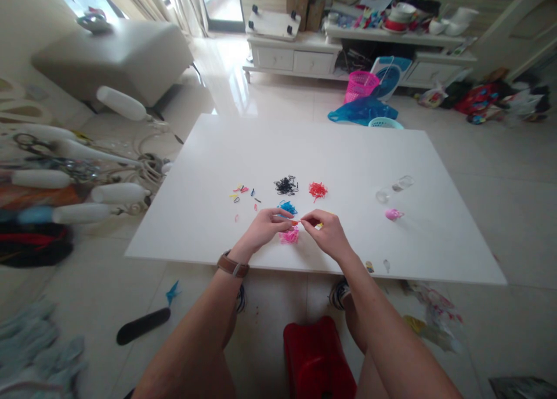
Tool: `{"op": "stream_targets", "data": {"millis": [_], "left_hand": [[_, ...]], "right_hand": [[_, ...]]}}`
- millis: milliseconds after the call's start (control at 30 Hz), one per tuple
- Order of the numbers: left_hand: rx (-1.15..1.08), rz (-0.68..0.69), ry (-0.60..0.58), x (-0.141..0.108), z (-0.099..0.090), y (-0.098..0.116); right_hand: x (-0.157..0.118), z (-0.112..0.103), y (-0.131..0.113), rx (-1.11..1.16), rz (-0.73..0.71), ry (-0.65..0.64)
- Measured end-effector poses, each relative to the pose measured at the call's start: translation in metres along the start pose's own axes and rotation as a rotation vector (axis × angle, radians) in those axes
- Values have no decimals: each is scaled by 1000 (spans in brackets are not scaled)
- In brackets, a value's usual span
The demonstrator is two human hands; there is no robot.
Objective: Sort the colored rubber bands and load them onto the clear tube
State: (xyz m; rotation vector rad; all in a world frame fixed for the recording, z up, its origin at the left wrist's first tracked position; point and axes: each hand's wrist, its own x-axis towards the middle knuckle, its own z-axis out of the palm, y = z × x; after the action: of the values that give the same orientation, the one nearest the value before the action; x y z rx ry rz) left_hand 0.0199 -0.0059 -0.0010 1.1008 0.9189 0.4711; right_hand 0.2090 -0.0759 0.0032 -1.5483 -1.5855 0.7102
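Note:
Over the near middle of the white table (243, 144), my left hand (266, 229) and my right hand (327, 232) almost meet. Both are closed in a pinch on a small orange rubber band (295, 222) between the fingertips. Just under them lies a pile of pink rubber bands (289, 236), partly covered by the fingers. Blue rubber bands (287, 207) lie right behind my left fingers. Farther back are a black pile (286, 185) and a red pile (318, 190). Something small and yellow (319, 226) shows by my right hand, too covered to name.
Loose mixed bands (241, 189) are scattered to the left. On the right are a clear container (402, 183), a round clear piece (382, 196) and a pink object (393, 214). Two small flat pieces lie near the front edge. A red stool (319, 358) stands below.

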Motion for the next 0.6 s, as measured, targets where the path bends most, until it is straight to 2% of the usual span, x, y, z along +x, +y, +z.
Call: {"op": "stream_targets", "data": {"millis": [300, 600], "left_hand": [[7, 30, 71, 0, -4, -1], [50, 90, 89, -3, -8, 0]], "right_hand": [[3, 0, 8, -57, 69, 85], [3, 4, 10, -75, 86, 59]]}}
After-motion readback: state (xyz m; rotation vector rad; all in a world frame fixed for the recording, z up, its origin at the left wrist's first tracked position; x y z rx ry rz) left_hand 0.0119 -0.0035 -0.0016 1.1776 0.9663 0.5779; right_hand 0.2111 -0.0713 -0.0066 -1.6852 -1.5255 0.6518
